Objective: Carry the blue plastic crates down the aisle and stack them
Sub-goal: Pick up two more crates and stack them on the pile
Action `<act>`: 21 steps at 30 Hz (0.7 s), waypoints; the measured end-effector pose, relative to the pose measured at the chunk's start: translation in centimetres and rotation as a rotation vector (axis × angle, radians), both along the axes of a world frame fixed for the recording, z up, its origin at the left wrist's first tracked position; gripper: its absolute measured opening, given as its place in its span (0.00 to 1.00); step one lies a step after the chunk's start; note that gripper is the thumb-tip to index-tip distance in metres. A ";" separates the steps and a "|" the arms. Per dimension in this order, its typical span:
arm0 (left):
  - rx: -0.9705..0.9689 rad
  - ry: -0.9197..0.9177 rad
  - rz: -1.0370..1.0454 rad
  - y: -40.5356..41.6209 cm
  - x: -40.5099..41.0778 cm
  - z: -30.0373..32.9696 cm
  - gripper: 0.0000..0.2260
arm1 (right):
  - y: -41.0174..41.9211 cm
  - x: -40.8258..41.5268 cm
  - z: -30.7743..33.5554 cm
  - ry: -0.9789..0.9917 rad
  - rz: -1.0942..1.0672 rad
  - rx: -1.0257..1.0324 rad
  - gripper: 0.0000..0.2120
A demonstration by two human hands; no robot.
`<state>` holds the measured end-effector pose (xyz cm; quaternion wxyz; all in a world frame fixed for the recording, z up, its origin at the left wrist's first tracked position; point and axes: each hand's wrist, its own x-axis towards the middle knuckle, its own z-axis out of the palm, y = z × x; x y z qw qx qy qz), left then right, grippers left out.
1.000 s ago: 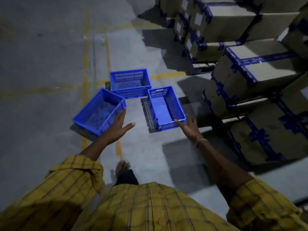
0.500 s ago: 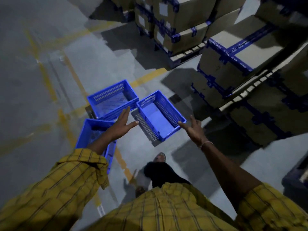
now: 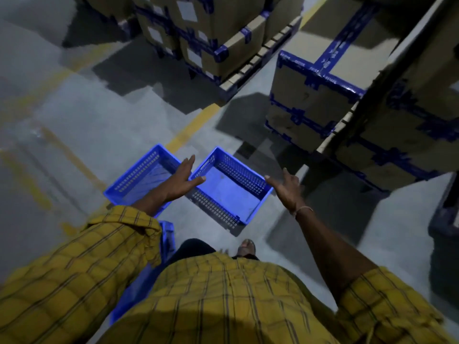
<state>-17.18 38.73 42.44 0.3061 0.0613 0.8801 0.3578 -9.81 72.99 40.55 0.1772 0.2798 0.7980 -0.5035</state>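
L hand (image 3: 182, 178) & R hand (image 3: 288, 188) spread, holding nothing, over blue crate (image 3: 228, 189) on floor (image 3: 74, 115). Box (image 3: 308, 95) labels unreadable.

Grey floor (image 3: 94, 125) bears three blue crates (image 3: 231, 192), seemingly palletised boxes (image 3: 310, 100)

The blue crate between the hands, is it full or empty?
Empty: the crate sits upright on the floor, its bare blue bottom showing.
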 end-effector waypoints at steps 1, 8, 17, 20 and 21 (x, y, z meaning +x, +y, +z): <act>0.003 -0.012 -0.030 -0.1 -1.4 -0.4 0.40 | -0.3 -0.5 -0.2 -0.002 -0.025 -0.001 0.47; -0.012 -0.057 -0.286 -0.7 -11.4 -3.2 0.38 | -3.3 -4.6 -2.9 -0.038 -0.216 0.008 0.49; -0.096 -0.101 -0.544 -2.9 -24.1 -11.0 0.38 | -8.8 -9.5 -7.0 -0.096 -0.373 0.042 0.35; -0.097 -0.121 -0.565 -2.6 -26.5 -15.7 0.37 | -9.1 -10.9 -11.6 -0.129 -0.390 0.049 0.32; -0.097 -0.132 -0.572 -2.5 -27.0 -17.5 0.37 | -9.1 -11.2 -13.7 -0.147 -0.398 0.043 0.33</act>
